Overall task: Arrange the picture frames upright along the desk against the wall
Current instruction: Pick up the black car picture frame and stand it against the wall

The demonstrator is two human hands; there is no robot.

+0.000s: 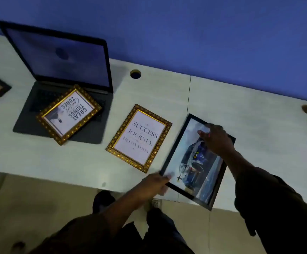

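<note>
Head view, black frame (pixel 194 162) partly hidden under right hand (pixel 215 139), left hand (pixel 153 184) blurred

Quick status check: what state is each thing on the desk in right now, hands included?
Car frame: flat, both hands on it.
Success frame: flat on desk.
Zones frame: lying on laptop keyboard.
Laptop: open, screen dark.
Left hand: gripping car frame's near corner.
Right hand: on its far edge.

gold frames (pixel 139 138) flat, black frame (pixel 191 160) tilted
</note>
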